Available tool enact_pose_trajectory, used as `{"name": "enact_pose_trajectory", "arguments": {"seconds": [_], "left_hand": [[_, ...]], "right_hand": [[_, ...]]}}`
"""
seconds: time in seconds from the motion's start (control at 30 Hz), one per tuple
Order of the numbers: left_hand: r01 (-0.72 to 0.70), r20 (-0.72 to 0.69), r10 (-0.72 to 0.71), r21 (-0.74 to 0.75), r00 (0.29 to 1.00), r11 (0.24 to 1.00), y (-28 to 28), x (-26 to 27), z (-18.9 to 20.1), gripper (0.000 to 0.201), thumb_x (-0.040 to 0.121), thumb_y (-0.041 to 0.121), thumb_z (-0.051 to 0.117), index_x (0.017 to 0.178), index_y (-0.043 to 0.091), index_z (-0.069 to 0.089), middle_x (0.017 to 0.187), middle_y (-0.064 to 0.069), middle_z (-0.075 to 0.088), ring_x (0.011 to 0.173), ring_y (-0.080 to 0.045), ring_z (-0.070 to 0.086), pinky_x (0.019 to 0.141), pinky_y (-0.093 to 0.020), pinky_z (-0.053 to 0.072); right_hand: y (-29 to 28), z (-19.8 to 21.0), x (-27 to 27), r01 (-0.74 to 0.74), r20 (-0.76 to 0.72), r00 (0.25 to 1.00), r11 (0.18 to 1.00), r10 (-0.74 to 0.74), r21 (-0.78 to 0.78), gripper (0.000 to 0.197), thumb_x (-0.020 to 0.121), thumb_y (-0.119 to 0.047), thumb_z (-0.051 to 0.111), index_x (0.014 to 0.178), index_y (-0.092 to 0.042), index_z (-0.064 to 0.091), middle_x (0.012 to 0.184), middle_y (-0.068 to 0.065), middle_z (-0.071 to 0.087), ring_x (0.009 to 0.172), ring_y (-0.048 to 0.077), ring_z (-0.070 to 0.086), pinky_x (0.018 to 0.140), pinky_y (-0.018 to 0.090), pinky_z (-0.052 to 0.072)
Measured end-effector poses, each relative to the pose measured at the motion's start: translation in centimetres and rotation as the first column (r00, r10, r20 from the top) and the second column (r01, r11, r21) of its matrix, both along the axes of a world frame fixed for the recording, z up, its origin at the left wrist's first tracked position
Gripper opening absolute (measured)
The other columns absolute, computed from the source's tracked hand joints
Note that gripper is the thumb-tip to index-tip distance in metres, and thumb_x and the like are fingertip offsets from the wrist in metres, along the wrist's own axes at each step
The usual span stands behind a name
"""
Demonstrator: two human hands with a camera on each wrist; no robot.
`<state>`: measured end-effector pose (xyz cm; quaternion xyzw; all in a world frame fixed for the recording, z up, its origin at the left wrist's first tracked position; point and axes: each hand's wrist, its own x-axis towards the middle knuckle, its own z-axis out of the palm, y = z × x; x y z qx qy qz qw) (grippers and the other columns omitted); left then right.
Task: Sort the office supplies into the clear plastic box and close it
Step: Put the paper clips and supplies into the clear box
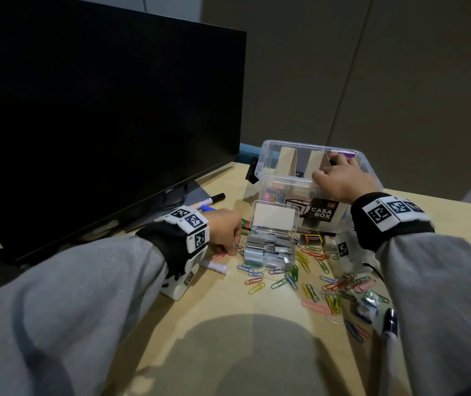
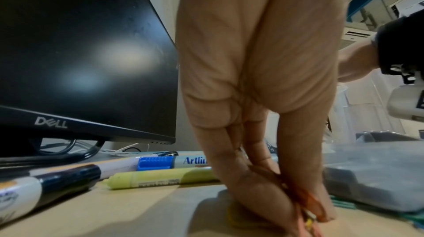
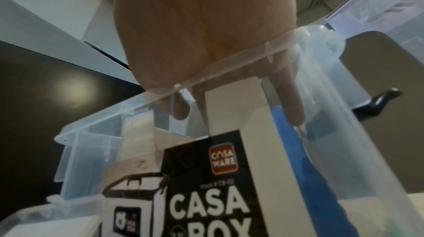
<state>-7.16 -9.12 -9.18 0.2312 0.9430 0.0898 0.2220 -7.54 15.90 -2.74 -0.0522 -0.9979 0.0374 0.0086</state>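
Note:
The clear plastic box (image 1: 282,178) (image 3: 325,106) stands open at the back of the desk, with cardboard dividers (image 1: 287,161) inside. My right hand (image 1: 340,178) (image 3: 238,115) reaches over its front rim, fingers (image 3: 292,106) hanging straight into the right compartment. One finger lies against a blue marker (image 3: 305,159) that stands there. My left hand (image 1: 230,247) (image 2: 307,213) is down on the desk left of the staple case (image 1: 270,252) (image 2: 378,173). It pinches a few coloured paper clips (image 2: 312,202). Several more paper clips (image 1: 314,270) lie scattered across the desk.
A dark monitor (image 1: 85,110) (image 2: 80,50) fills the left. Markers (image 1: 214,199) (image 2: 169,162) and a yellow highlighter (image 2: 160,177) lie by its foot. A small staple box (image 1: 311,239), a bundle of clips (image 1: 367,305) and another marker (image 1: 390,324) lie to the right.

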Motion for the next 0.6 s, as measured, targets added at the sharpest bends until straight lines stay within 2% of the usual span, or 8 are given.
{"name": "enact_pose_trajectory", "arguments": {"seconds": [0.1, 0.27, 0.37, 0.47, 0.6], "left_hand": [[-0.020, 0.050, 0.020, 0.012, 0.999, 1.000, -0.1, -0.1, 0.1, 0.015, 0.084, 0.014, 0.076, 0.085, 0.012, 0.061, 0.072, 0.001, 0.063, 0.061, -0.012, 0.060, 0.063, -0.024, 0.053], [-0.099, 0.163, 0.076, 0.134, 0.984, 0.986, -0.7, -0.2, 0.9, 0.011, 0.085, 0.008, 0.073, 0.084, 0.007, 0.062, 0.070, -0.004, 0.069, 0.056, -0.013, 0.065, 0.068, -0.031, 0.059], [-0.119, 0.175, 0.083, 0.205, 0.981, 0.971, -0.9, -0.2, 1.9, 0.011, 0.085, 0.004, 0.072, 0.082, 0.004, 0.062, 0.079, -0.011, 0.071, 0.058, -0.014, 0.066, 0.065, -0.026, 0.059], [-0.163, 0.147, 0.123, 0.305, 0.981, 0.938, -0.9, -0.4, 3.4, 0.012, 0.084, 0.003, 0.073, 0.081, 0.006, 0.062, 0.076, -0.007, 0.067, 0.059, -0.012, 0.064, 0.063, -0.022, 0.058], [-0.137, 0.111, 0.095, 0.489, 0.989, 0.861, -0.2, -0.9, 6.8, 0.007, 0.084, 0.004, 0.072, 0.082, 0.004, 0.065, 0.067, -0.001, 0.067, 0.058, -0.008, 0.064, 0.061, -0.019, 0.056]], "right_hand": [[0.0, 0.0, 0.0, -0.002, 0.003, 1.000, 1.000, 0.002, 0.004, 0.052, 0.098, -0.047, 0.028, 0.139, -0.024, 0.052, 0.160, 0.004, 0.014, 0.143, 0.029, 0.015, 0.109, 0.051, 0.027], [0.0, 0.1, 0.0, -0.001, -0.004, 1.000, 1.000, 0.001, 0.006, 0.052, 0.098, -0.047, 0.029, 0.138, -0.025, 0.054, 0.160, 0.004, 0.013, 0.143, 0.029, 0.015, 0.109, 0.051, 0.028], [-0.1, 0.1, 0.1, 0.002, -0.007, 1.000, 1.000, -0.002, 0.000, 0.052, 0.099, -0.047, 0.029, 0.138, -0.024, 0.053, 0.161, 0.003, 0.014, 0.143, 0.028, 0.015, 0.109, 0.051, 0.028], [-0.2, 0.1, 0.2, 0.005, -0.012, 1.000, 1.000, -0.005, 0.000, 0.052, 0.099, -0.047, 0.029, 0.138, -0.024, 0.053, 0.161, 0.003, 0.012, 0.144, 0.028, 0.014, 0.109, 0.051, 0.029], [-0.2, 0.2, 0.3, 0.006, -0.008, 1.000, 1.000, -0.006, -0.004, 0.052, 0.099, -0.047, 0.028, 0.138, -0.024, 0.054, 0.162, 0.002, 0.010, 0.145, 0.028, 0.012, 0.109, 0.050, 0.029]]}}
